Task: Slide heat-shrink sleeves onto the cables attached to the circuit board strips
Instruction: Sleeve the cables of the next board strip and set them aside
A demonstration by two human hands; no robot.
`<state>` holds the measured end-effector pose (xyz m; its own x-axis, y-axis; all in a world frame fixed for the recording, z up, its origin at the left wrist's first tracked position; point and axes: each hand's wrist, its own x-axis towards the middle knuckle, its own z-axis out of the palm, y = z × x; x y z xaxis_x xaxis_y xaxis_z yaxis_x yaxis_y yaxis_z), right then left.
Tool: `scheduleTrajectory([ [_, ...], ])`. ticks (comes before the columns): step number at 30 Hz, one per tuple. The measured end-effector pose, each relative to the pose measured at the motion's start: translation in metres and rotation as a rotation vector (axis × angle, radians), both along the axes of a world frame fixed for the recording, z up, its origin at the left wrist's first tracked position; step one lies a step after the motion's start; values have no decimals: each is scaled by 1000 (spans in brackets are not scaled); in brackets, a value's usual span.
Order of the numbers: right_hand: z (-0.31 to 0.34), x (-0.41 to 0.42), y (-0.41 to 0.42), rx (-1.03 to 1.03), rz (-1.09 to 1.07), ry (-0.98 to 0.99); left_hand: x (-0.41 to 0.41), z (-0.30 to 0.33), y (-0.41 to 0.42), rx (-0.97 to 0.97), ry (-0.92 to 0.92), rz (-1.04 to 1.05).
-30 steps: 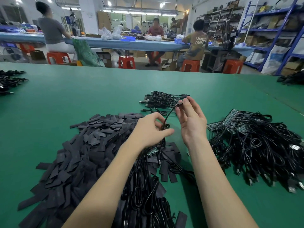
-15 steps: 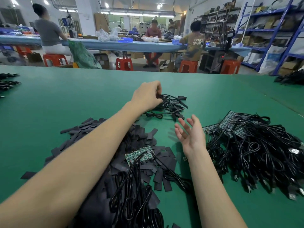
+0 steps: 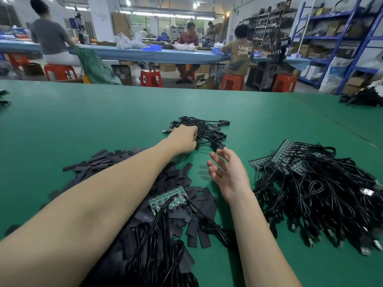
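Green counter (image 3: 83,125) wide in front of me, three dark heaps on it. Biggest: unsleeved cables on circuit board strips (image 3: 310,193) to my right, loops crossing everywhere; pull one strip and I judge its neighbours drag along. Next: loose heat-shrink sleeves (image 3: 116,162) under my left forearm, which lies right over them; a careless sweep back could scatter sleeves off the heap. On top of that heap, one strip (image 3: 167,198) with its cables trailing toward me, likely the piece in hand to work on; a forearm snag on a lead could flip it or strain a solder joint. Farther out, the small pile of cables (image 3: 209,131), sleeves seemingly on. My left hand (image 3: 184,139) rests there, fingers curled into the tangle, grip closed on a cable as far as I can tell. Risk: lifting away with a loop hooked drags the pile apart. Right hand (image 3: 228,172) hovers empty, fingers spread, just short of that pile.
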<state>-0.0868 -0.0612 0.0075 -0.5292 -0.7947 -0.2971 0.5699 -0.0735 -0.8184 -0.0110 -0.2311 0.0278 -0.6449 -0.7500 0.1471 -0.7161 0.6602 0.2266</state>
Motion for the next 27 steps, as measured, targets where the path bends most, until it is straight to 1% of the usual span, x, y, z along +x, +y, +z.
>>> scheduleTrajectory([
  [5,-2,-1,0,0,29,13,-1,-4,-8,109,-19,-46],
  [7,-1,0,0,2,39,18,-1,-9,-13,131,-34,-39],
  [11,0,1,0,9,48,33,-5,-17,-18,138,-142,-5],
  [14,1,3,0,16,58,63,-13,-16,-20,132,-127,25],
  [18,2,5,0,34,85,118,-22,-12,-19,210,-153,-7],
  [21,2,6,-1,47,116,149,-16,-11,-13,238,-82,-24],
  [24,3,7,0,62,143,181,0,-9,-1,202,11,-40],
  [27,4,10,0,83,169,245,22,-6,18,230,8,-59],
])
